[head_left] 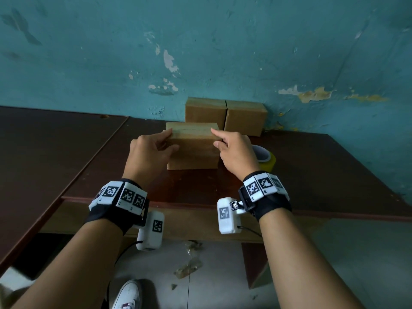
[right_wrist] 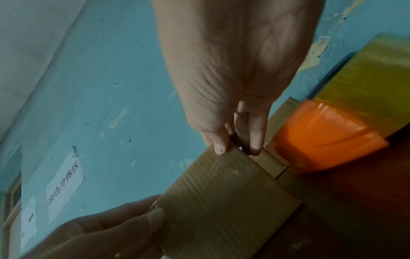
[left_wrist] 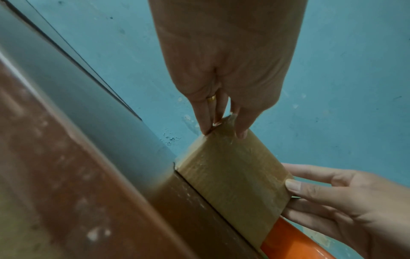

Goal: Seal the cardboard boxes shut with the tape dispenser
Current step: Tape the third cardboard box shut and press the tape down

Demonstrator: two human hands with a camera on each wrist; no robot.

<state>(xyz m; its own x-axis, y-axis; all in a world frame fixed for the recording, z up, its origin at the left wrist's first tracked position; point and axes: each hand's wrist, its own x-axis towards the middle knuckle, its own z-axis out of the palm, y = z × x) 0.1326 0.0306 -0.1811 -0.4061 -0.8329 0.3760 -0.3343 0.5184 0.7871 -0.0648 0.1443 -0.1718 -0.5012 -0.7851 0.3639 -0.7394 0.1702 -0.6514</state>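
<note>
The person is holding a small brown cardboard box point(head_left: 192, 148) between both hands on the dark reddish-brown wooden table point(head_left: 312, 166). The left hand point(head_left: 149, 152) is gripping the box's left end, fingers curled round the upper edge and thumb on the near face. The right hand point(head_left: 235, 150) is pressing the right end, forefinger reaching along the top edge and thumb on the near face. The two hands are apart, one box-length between them, both clamped on the same box.

The box's long axis is running left to right, from one hand to the other, with its top seam lying along that same line. The tape dispenser, an orange plastic body carrying a yellowish roll of clear tape point(head_left: 266, 160), is sitting just to the right of the right hand and partly behind it, close beside the box's right end. The right hand is therefore much the nearer to it, and a pull of tape would probably run from right to left along the seam.

Two more brown cardboard boxes point(head_left: 225, 115) are standing side by side beyond the hands, against the peeling teal wall point(head_left: 200, 41).

Much of the dispenser is hidden by the right hand in the head view, and its cutting edge is not showing in any view. A glossy strip seems to be lying on the held box in the left wrist view, but whether the seam is fully taped cannot be told.
</note>
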